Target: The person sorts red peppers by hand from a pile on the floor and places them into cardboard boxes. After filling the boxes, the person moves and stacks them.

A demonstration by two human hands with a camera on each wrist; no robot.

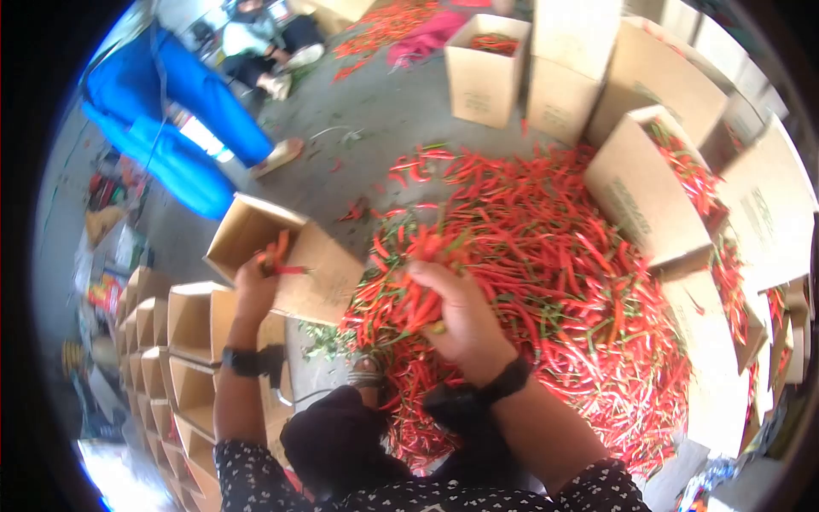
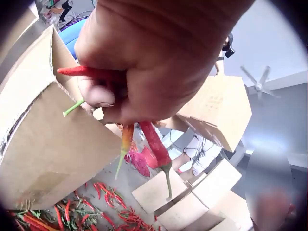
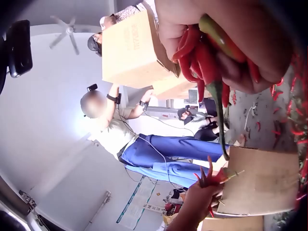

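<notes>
My left hand [image 1: 255,288] grips a few chili peppers [image 2: 155,144] beside the open mouth of a tilted cardboard box [image 1: 320,273]. Seen from the left wrist, its fingers curl round them, with green stems poking out below. Over the heap of red chili peppers [image 1: 546,256] on the floor, my right hand [image 1: 467,320] holds a bunch of chili peppers [image 1: 424,294]. One pepper in that bunch is partly green [image 3: 219,36] in the right wrist view. The palm hides part of the bunch.
Rows of cardboard boxes [image 1: 196,320] lie on their sides at the left. Boxes filled with chili peppers [image 1: 682,175] stand to the right of the heap. A person in blue trousers [image 1: 162,111] stands ahead, and another person [image 1: 264,43] sits farther back.
</notes>
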